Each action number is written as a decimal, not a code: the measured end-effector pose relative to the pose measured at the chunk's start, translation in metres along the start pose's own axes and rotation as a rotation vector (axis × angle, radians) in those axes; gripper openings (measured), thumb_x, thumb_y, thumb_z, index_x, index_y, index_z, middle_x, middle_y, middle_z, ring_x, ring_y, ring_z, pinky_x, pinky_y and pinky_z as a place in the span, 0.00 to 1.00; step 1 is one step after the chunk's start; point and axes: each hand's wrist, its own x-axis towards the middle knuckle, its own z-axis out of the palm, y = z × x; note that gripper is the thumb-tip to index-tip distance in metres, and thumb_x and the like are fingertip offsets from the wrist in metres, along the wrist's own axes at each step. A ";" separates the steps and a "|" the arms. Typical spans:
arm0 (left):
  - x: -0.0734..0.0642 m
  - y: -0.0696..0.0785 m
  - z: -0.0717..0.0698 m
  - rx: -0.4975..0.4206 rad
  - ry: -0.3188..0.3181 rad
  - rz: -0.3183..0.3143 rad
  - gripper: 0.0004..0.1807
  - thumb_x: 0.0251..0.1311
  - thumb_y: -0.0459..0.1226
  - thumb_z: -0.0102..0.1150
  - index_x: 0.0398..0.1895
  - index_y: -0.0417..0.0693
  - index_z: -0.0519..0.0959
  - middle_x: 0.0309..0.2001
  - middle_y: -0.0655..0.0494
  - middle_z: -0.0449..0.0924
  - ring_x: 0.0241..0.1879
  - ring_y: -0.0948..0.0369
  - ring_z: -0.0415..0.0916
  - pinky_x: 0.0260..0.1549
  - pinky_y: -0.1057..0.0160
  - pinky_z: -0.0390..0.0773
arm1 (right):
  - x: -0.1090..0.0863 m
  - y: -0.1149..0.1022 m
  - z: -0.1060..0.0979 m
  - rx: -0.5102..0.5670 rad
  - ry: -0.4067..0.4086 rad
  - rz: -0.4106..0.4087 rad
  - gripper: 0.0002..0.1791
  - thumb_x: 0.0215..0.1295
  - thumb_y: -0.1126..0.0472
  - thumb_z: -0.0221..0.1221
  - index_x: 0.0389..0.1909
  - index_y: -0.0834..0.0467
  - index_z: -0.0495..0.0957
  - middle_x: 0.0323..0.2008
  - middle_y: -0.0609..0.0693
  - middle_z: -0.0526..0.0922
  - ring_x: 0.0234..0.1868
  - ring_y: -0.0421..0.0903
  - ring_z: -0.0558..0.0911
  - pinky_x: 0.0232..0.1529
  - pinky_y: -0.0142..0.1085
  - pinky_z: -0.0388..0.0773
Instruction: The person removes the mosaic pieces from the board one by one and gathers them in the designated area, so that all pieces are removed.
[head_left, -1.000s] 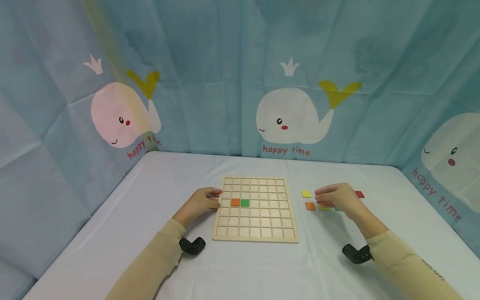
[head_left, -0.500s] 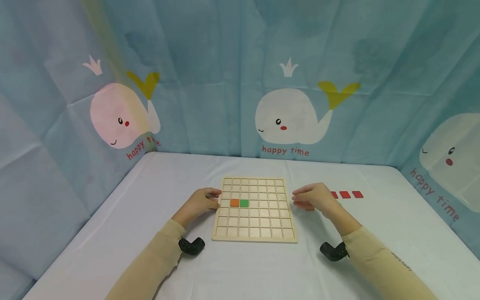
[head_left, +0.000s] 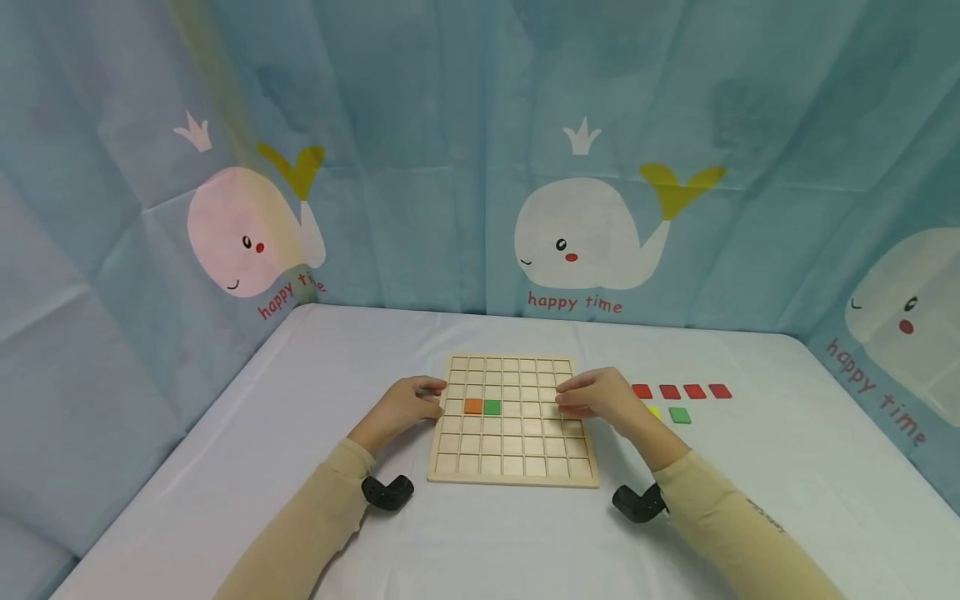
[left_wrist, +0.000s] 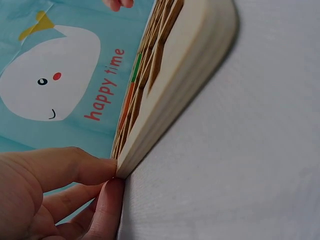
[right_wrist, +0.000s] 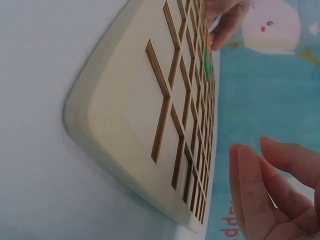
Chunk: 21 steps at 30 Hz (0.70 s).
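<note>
A square wooden grid board lies on the table in front of me. An orange tile and a green tile sit side by side in its cells. My left hand holds the board's left edge by thumb and fingertips; the left wrist view shows the tips against the rim. Over the board's right edge hovers my right hand. In the right wrist view its thumb and fingers are slightly apart, with no tile visible between them.
Right of the board, red tiles lie in a row, with a yellow tile and another green tile nearer me. The right hand and forearm cover part of that area. A blue whale-printed curtain stands behind the white table.
My right hand has moved left from over the loose tiles to the board's right edge, uncovering red and green tiles. The left hand has stayed at the board's edge.
</note>
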 end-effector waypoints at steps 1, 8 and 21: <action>0.000 0.000 0.000 0.002 0.000 0.000 0.29 0.54 0.29 0.63 0.63 0.42 0.76 0.60 0.43 0.76 0.51 0.53 0.76 0.44 0.60 0.79 | 0.001 0.000 0.002 -0.005 0.000 0.001 0.17 0.64 0.65 0.63 0.50 0.72 0.81 0.40 0.56 0.88 0.35 0.44 0.89 0.42 0.37 0.85; 0.001 -0.001 0.001 0.000 0.008 0.005 0.28 0.54 0.28 0.63 0.62 0.41 0.77 0.59 0.43 0.77 0.50 0.54 0.77 0.43 0.61 0.79 | 0.005 -0.001 0.013 0.005 -0.011 0.000 0.16 0.63 0.65 0.65 0.49 0.71 0.82 0.39 0.56 0.88 0.32 0.41 0.88 0.40 0.35 0.86; 0.000 0.000 0.000 0.001 0.002 0.003 0.28 0.55 0.29 0.63 0.63 0.42 0.76 0.60 0.44 0.76 0.52 0.53 0.76 0.44 0.60 0.79 | 0.010 -0.008 0.035 0.027 -0.051 -0.001 0.15 0.61 0.66 0.66 0.46 0.70 0.83 0.35 0.54 0.89 0.31 0.41 0.88 0.39 0.36 0.86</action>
